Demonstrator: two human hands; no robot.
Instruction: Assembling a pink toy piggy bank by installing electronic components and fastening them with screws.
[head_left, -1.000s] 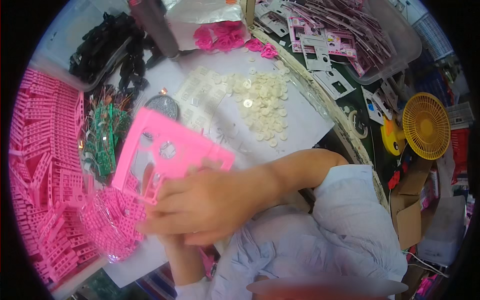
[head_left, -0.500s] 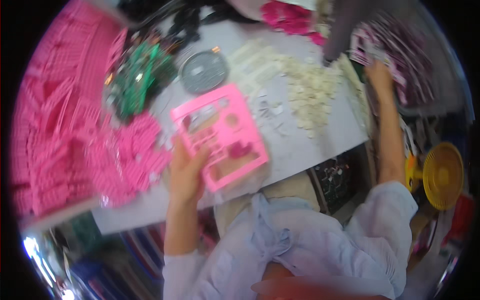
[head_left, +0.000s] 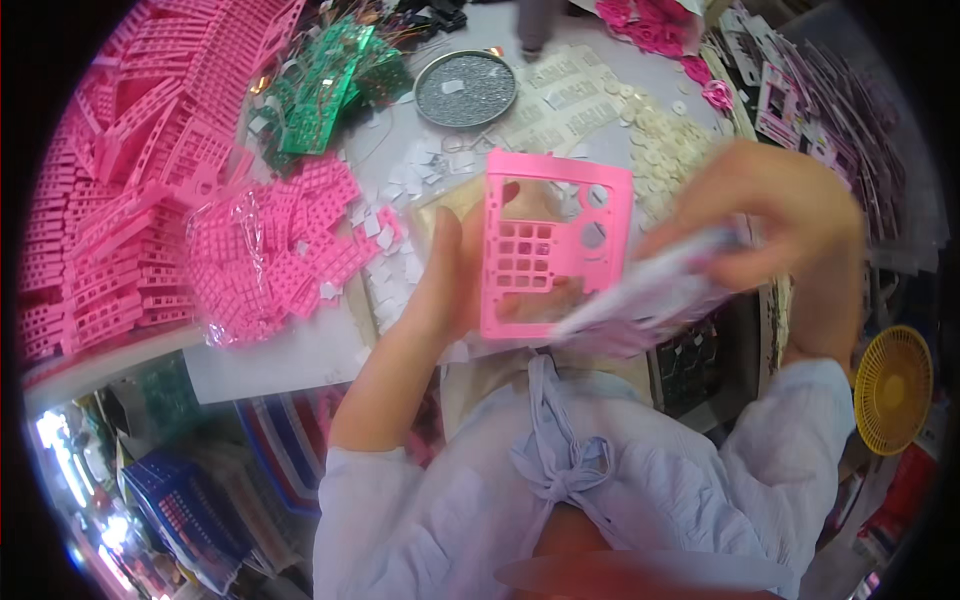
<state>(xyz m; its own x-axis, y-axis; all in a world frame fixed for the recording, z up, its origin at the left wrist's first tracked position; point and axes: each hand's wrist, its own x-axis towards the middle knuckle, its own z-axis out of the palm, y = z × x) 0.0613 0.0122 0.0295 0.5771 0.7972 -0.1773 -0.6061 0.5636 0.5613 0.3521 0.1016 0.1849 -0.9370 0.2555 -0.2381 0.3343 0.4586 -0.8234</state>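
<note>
My left hand holds a pink plastic casing panel from its left side, with fingertips showing through its lower opening. The panel has a grid of small square holes, round holes and larger cut-outs. Closed on a thin printed panel in white, pink and purple, my right hand is blurred by motion. That printed panel slants across the casing's lower right corner; whether the two touch, I cannot tell.
Stacks of pink casings rise at the left beside bagged pink keypad grids. Farther back are green circuit boards, a round tin of small parts and cream buttons. Printed panels lie far right, above a yellow basket.
My right hand has come from the printed panel pile at the far right to the casing, bringing one panel. The casing has moved right and is turned more upright.
</note>
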